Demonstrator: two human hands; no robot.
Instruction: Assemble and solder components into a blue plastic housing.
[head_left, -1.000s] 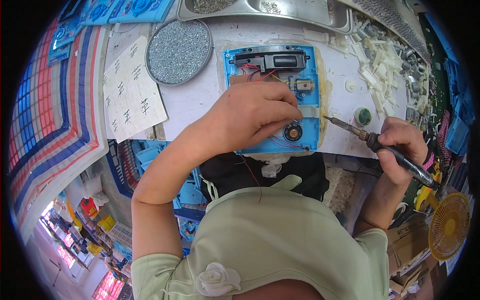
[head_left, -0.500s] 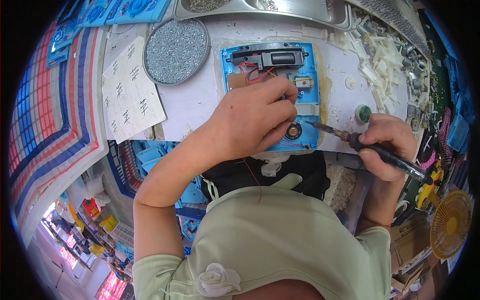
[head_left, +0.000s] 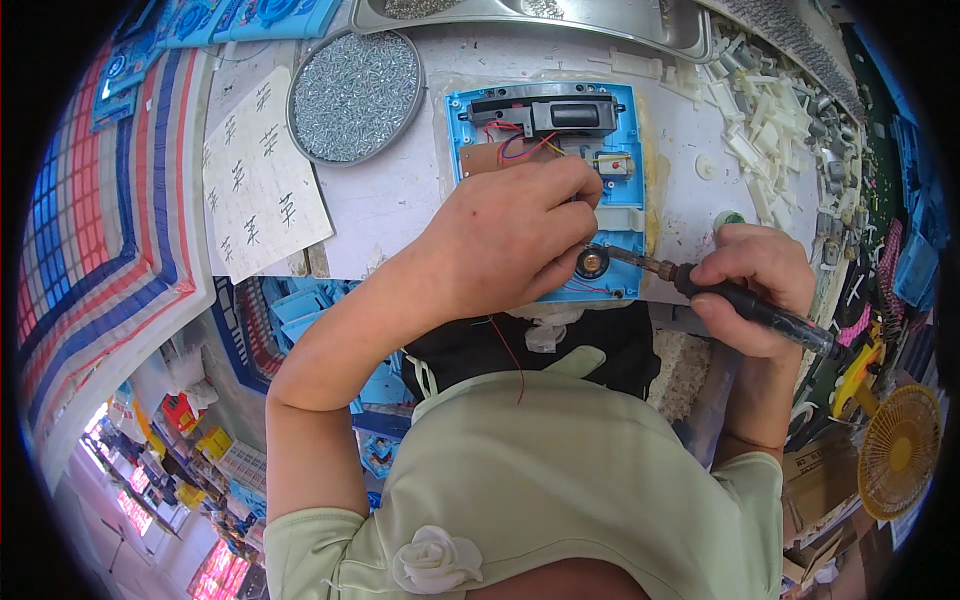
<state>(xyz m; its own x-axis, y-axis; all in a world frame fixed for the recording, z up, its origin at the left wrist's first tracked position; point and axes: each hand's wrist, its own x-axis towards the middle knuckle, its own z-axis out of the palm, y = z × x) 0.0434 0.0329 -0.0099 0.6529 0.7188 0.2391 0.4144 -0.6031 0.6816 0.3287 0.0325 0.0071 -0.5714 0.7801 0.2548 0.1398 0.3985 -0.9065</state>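
A blue plastic casing (head_left: 627,195) lies on the worktable in front of me, holding a black part (head_left: 575,117), a brown board (head_left: 478,158), a small motor (head_left: 614,166) and coloured wires. My left hand (head_left: 515,228) rests over its lower left, with the fingers curled and pinched together; what they hold is hidden. Below that hand a thin red wire (head_left: 508,352) hangs off the edge. In my right hand (head_left: 765,285) is a soldering iron (head_left: 745,305), gripped by its black handle. Its tip reaches the upper right edge of a small round speaker (head_left: 592,263) in the casing.
Left of the casing stand a round tray of small metal pieces (head_left: 355,95) and a paper sheet (head_left: 262,190). A metal compartment tray (head_left: 560,28) lies behind. White plastic parts (head_left: 755,130) pile up at the right, above a yellow fan (head_left: 900,452).
The soldering iron has moved left with my right hand, bringing its tip to the speaker's edge. The casing appears slightly farther right, and my left hand stays over it.
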